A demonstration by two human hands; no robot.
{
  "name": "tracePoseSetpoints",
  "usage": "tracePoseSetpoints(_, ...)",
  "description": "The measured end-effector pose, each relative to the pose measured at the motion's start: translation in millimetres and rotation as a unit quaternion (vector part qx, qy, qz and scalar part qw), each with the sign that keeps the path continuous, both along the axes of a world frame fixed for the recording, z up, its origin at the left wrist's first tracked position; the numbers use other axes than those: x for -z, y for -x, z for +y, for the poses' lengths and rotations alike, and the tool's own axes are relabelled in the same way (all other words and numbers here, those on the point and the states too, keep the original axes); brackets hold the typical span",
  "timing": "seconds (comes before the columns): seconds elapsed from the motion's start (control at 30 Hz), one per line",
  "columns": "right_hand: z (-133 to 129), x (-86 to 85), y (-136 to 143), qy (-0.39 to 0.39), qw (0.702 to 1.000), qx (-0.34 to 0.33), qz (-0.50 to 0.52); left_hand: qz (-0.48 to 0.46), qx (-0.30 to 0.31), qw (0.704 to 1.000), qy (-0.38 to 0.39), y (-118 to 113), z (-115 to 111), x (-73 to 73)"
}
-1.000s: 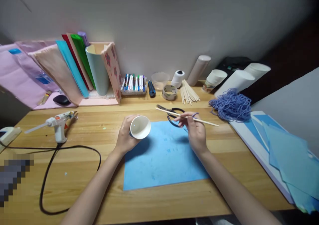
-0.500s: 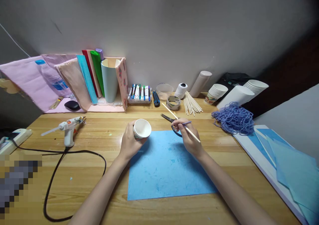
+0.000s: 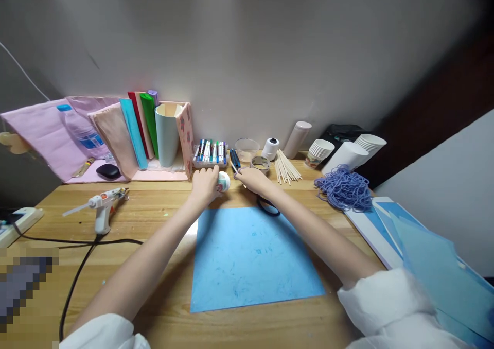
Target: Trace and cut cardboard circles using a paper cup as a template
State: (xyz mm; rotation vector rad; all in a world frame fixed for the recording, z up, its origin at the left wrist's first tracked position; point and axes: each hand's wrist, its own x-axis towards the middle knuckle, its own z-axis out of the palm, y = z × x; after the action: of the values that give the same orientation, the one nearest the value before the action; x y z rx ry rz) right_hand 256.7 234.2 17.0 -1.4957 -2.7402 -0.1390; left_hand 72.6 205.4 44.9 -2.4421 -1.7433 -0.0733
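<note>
My left hand point(image 3: 205, 184) is wrapped round a small printed paper cup point(image 3: 223, 182), tipped over at the far side of the blue sheet point(image 3: 254, 256). Only part of the cup shows past my fingers. Close to its right, my right hand point(image 3: 252, 179) is closed, palm down, on a thin wooden stick point(image 3: 233, 168); a short tip shows and my fingers hide most of it. Something thin and purple is also at those fingertips. Under my right wrist lie black-handled scissors point(image 3: 268, 208), largely covered. A blue utility knife point(image 3: 234, 158) lies just beyond my right fingertips.
Along the wall stand a marker box point(image 3: 210, 153), a tape roll point(image 3: 260, 164), loose wooden sticks point(image 3: 286, 167), stacked paper cups point(image 3: 319, 153) and purple cord point(image 3: 343, 188). A glue gun point(image 3: 103, 207) with a black cable is at left. Blue sheets point(image 3: 424, 251) lie at right.
Both hands have moved away from me, beyond the blue sheet; my right hand has also shifted left, towards the cup. The cup has turned from mouth-up to tipped over. The view has shifted slightly.
</note>
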Motion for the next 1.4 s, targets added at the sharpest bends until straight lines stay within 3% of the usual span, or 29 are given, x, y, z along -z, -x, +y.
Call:
tracePoseSetpoints(0.27, -4, 26.8, 28, 0.017, 0.989, 0.148, -0.016, 0.045, 0.010, 0.999, 0.012, -22, 28, -5.7)
tracePoseSetpoints(0.4, -5, 25.4, 32, 0.019, 0.993, 0.118, 0.013, 0.026, 0.028, 0.999, -0.016, -28, 39, 4.5)
tracePoseSetpoints(0.53, -19, 24.1, 16, 0.012, 0.997, 0.068, 0.036, -0.003, 0.057, 0.998, -0.036, -21, 41, 13.2)
tracePoseSetpoints(0.67, -49, 32.4, -14, 0.008, 0.999, 0.038, 0.029, -0.030, 0.090, 0.993, -0.076, -15, 29, 17.7)
tracePoseSetpoints(0.83, -69, 48.9, -52, -0.013, 1.000, 0.018, 0.001, -0.102, 0.201, 0.963, -0.145, -21, 2, 35.3)
tracePoseSetpoints(0.97, -59, 49.8, -75, -0.031, 0.999, 0.021, -0.006, -0.095, 0.276, 0.950, -0.114, -35, -13, 52.8)
tracePoseSetpoints(1.1, -64, 43.4, -84, -0.053, 0.997, 0.053, 0.013, -0.105, 0.319, 0.938, -0.082, -56, -22, 58.9)
tracePoseSetpoints(1.27, -117, 33.9, -90, -0.051, 0.994, 0.077, 0.059, -0.103, 0.373, 0.922, -0.029, -90, -40, 57.5)
tracePoseSetpoints(1.4, -177, 24.3, -124, -0.031, 0.974, 0.150, 0.165, -0.111, 0.450, 0.885, 0.044, -130, -64, 55.3)
